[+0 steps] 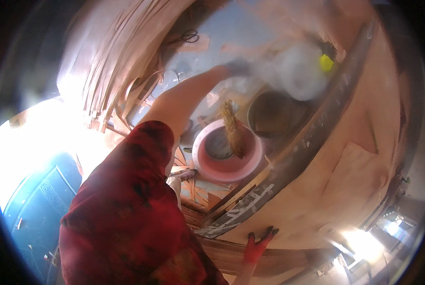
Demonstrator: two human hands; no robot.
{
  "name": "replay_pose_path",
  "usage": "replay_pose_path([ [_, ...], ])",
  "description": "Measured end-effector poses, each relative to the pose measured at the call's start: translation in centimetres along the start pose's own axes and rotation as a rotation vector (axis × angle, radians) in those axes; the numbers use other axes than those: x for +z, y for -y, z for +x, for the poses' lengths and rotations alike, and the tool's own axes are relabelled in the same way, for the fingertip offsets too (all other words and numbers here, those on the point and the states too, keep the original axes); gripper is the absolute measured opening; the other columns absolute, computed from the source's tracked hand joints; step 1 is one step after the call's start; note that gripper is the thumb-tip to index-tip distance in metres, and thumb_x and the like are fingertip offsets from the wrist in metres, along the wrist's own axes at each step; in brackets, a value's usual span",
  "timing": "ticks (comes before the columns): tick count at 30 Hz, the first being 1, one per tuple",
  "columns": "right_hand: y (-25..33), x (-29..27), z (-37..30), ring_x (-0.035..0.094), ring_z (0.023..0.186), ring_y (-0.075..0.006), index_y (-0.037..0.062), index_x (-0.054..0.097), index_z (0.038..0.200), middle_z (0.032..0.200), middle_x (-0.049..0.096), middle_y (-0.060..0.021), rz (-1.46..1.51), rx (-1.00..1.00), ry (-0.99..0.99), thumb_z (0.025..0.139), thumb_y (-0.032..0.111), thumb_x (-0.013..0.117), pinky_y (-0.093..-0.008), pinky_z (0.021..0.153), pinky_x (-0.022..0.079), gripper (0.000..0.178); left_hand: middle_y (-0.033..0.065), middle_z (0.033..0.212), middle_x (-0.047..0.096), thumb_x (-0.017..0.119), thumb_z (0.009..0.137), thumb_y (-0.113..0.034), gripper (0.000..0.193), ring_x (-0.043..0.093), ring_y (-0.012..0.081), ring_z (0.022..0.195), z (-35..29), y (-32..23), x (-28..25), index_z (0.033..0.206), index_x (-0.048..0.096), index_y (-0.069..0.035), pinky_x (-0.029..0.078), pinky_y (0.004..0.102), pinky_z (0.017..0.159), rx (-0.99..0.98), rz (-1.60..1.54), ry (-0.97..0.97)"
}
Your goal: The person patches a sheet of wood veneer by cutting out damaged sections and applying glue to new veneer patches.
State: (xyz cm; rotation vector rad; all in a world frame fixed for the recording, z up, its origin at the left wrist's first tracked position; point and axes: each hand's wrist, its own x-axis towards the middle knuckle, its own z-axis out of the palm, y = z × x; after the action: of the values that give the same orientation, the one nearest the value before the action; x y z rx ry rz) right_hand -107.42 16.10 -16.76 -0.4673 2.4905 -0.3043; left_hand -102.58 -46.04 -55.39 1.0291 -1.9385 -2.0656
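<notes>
My left arm, bare below a red sleeve, stretches forward past a pink basin. My left hand (238, 67), in a dark grey glove, is smeared by motion. It appears to grip a blurred white round container (298, 73) above and behind a dark bucket (275, 115). In the pink basin (205, 164) a brown straw-like brush (234, 133) leans across the opening, beside a round grey patch at the bottom. My right hand (259, 244), in a red glove with black fingertips, rests with fingers apart on the near edge of a tan wood sheet (312, 204).
A dark curved edge strip (298, 164) borders the wood sheet. Veneer sheets (112, 52) hang in a stack at upper left. Wood scraps (200, 192) litter the floor around the basin. A yellow object (325, 62) sits beyond the white container. At lower left stands a blue door (41, 213).
</notes>
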Motion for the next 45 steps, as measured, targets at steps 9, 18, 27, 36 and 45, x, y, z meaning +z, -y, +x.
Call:
replay_pose_path([
  [9, -0.3, -0.5, -0.5, 0.014, 0.151, -0.0441, 0.006, 0.032, 0.155, 0.164, 0.013, -0.0276, -0.085, -0.071, -0.022, 0.075, 0.004, 0.077, -0.0502, 0.121, 0.02, 0.092, 0.0151, 0.089, 0.073, 0.066, 0.086, -0.027, 0.025, 0.068, 0.0255, 0.08, -22.9, 2.5, -11.2, 0.089, 0.075, -0.004, 0.052, 0.0394, 0.076, 0.166, 0.933, 0.419],
  [18, 2.9, -2.1, -0.4, 0.033, 0.143, -0.0436, 0.0042, 0.045, 0.148, 0.157, 0.031, -0.0292, -0.042, -0.313, -0.209, 0.087, 0.012, 0.069, -0.0471, 0.115, 0.032, 0.065, 0.0063, 0.087, 0.072, 0.064, 0.088, -0.016, 0.022, 0.064, 0.0133, 0.081, -53.4, -20.0, -15.6, 0.102, 0.076, -0.004, 0.049, 0.0296, 0.075, -0.493, 0.384, 0.264],
  [27, 40.7, 10.3, -4.0, 0.049, 0.132, -0.0385, 0.0109, 0.066, 0.126, 0.13, 0.063, -0.0132, 0.366, -1.443, 0.265, 0.091, 0.018, 0.065, -0.0499, 0.114, 0.034, 0.036, 0.0048, 0.081, 0.07, 0.057, 0.099, -0.02, 0.022, 0.064, 0.0166, 0.071, -57.5, -34.0, -15.0, 0.099, 0.071, -0.003, 0.052, 0.0335, 0.067, -0.316, 0.755, 0.372],
  [36, 49.4, 19.0, 2.2, 0.064, 0.106, -0.0319, 0.016, 0.069, 0.118, 0.104, 0.072, -0.0088, 0.206, -1.153, 0.731, 0.093, 0.024, 0.065, -0.047, 0.096, 0.047, 0.026, 0.0149, 0.081, 0.068, 0.061, 0.093, -0.017, 0.014, 0.064, 0.0335, 0.081, -51.0, -32.0, -23.1, 0.091, 0.07, -0.006, 0.05, 0.044, 0.078, -0.056, 1.176, 0.398],
  [45, 49.3, 18.0, 7.9, 0.066, 0.084, -0.0154, 0.0139, 0.041, 0.151, 0.104, 0.072, -0.0048, 1.062, -0.191, 0.921, 0.1, 0.016, 0.059, -0.029, 0.074, 0.054, 0.054, 0.0068, 0.087, 0.068, 0.063, 0.097, -0.017, 0.02, 0.064, 0.0143, 0.081, -42.8, -24.7, -26.4, 0.101, 0.071, 0.0, 0.051, 0.0301, 0.078, -0.162, 0.44, 0.109],
])
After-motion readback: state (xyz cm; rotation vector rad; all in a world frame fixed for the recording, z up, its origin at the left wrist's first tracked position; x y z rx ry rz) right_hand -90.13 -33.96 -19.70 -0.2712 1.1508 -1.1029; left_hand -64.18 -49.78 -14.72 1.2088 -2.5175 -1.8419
